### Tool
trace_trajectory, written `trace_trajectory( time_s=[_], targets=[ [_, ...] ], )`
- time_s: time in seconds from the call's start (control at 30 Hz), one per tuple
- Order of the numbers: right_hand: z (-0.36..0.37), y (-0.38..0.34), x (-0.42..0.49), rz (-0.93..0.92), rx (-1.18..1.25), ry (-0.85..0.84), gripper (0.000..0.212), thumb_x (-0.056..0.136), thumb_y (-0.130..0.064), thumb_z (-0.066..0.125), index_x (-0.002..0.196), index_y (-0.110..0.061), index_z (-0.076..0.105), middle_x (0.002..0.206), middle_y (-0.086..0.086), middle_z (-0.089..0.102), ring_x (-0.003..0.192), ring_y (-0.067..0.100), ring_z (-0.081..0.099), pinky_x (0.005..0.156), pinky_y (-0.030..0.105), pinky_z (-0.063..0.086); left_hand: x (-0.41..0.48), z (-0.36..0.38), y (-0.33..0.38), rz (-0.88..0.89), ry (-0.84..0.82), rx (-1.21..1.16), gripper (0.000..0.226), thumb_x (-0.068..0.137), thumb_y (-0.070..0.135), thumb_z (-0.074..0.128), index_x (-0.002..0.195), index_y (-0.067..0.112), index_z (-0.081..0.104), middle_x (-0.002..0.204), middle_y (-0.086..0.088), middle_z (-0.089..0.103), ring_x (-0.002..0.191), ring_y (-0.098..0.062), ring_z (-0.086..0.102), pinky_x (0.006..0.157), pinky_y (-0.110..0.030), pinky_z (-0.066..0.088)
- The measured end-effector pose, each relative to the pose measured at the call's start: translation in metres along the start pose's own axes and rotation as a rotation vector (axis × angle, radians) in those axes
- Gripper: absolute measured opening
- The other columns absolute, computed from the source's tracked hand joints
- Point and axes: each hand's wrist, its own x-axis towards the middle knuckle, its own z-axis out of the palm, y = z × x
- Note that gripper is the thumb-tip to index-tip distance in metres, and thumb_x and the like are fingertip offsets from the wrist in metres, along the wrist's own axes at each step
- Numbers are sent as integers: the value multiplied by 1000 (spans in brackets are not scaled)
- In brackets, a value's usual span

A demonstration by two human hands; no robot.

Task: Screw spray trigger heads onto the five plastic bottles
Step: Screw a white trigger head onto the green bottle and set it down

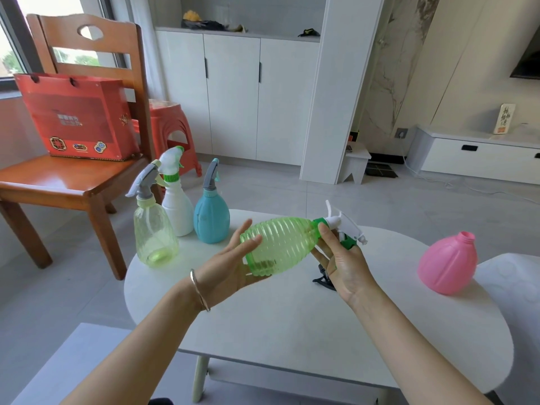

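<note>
Bottles, 5: yellow [153, 235], white [175, 211], blue [211, 220], green [280, 247], pink [447, 264] at 3 o'clock. Fitted trigger heads [171, 160], 4. Chair [73, 182], 1. Stool [172, 121], 1.

— What colours sit on your white oval worktop [292, 317]?
— My ribbed translucent green plastic bottle [280, 247] has a white plastic trigger head [347, 226], green at collar and lever.
— The others?
— Clear yellow-green plastic bottle [153, 235] and sky-blue plastic bottle [211, 220], both grey-topped; opaque white plastic bottle [176, 211], green-collared; plain pink plastic bottle [447, 264].
</note>
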Motion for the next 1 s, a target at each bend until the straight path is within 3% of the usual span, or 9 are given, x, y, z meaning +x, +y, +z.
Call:
trace_trajectory(
  time_s=[0.07, 0.13, 0.17, 0.27, 0.4, 0.53, 0.7, 0.83, 1.0],
  targets=[
    [1, 0, 0, 0, -15, -27, 26, 66, -22, 74, 92, -19, 70, 93, -2, 74, 93, 11, 69, 71, 21, 56, 0, 1, -1, -69, -45, -50, 71, 69, 46, 74, 130, 21, 51, 125, -6, 63, 105, -24, 66, 83, -36, 57],
    [1, 1, -1, 8, -56, -36, 31, 66, -21, 74, 96, -18, 69, 102, 2, 71, 103, 14, 66, 75, 22, 57, -1, 4, -1, -206, -14, -62, 75, 72, 68, 54, 127, 18, 53, 127, -14, 60, 102, -31, 67, 79, -43, 59],
    [1, 1, -2, 12, -72, -38, 34, 66, -20, 74, 99, -17, 68, 108, 5, 69, 108, 17, 63, 78, 24, 57, -1, 5, -3, -242, 21, -41, 77, 73, 70, 47, 130, 17, 50, 127, -17, 59, 98, -33, 68, 74, -43, 60],
    [3, -2, -2, 13, -49, -38, 35, 66, -21, 74, 100, -17, 67, 110, 4, 67, 111, 17, 61, 78, 23, 57, 1, 7, -7, -136, 79, -24, 76, 69, 57, 54, 134, 20, 42, 128, -19, 57, 89, -31, 71, 64, -36, 60],
    [4, -9, -1, -21, -5, -43, 29, 65, -23, 73, 93, -21, 69, 97, -5, 72, 98, 9, 67, 72, 20, 56, 0, 9, -3, 64, 71, -30, 56, 72, 40, 64, 126, 32, 50, 137, -15, 49, 107, -31, 63, 72, -36, 58],
    [-2, -18, -1, 17, -8, -124, 25, 68, -26, 71, 93, -23, 70, 95, -8, 74, 94, 7, 68, 74, 19, 55, -5, 4, 1, -56, -79, 3, 79, 60, 44, 82, 130, 23, 51, 137, -8, 54, 111, -30, 63, 79, -40, 57],
    [2, -19, -4, 152, 4, -306, 31, 61, -29, 75, 90, -21, 77, 99, -3, 75, 95, 8, 70, 82, 22, 55, -12, 5, 3, -325, -197, -4, 73, 64, 69, 61, 110, 13, 71, 114, -15, 69, 102, -33, 67, 70, -39, 60],
    [8, -17, -4, 170, 8, -271, 36, 62, -26, 74, 97, -16, 71, 95, -1, 76, 90, 10, 71, 82, 22, 56, -11, 4, 2, -323, -235, 9, 75, 47, 64, 80, 103, 14, 74, 105, -13, 72, 96, -31, 70, 67, -38, 60],
    [8, -23, -3, 163, -15, -287, 35, 69, -24, 69, 102, -14, 67, 97, -1, 76, 91, 10, 71, 78, 21, 56, -14, 9, 6, -262, -212, 61, 74, 42, 62, 83, 101, 18, 75, 104, -12, 72, 93, -30, 70, 69, -38, 60]
  ],
)
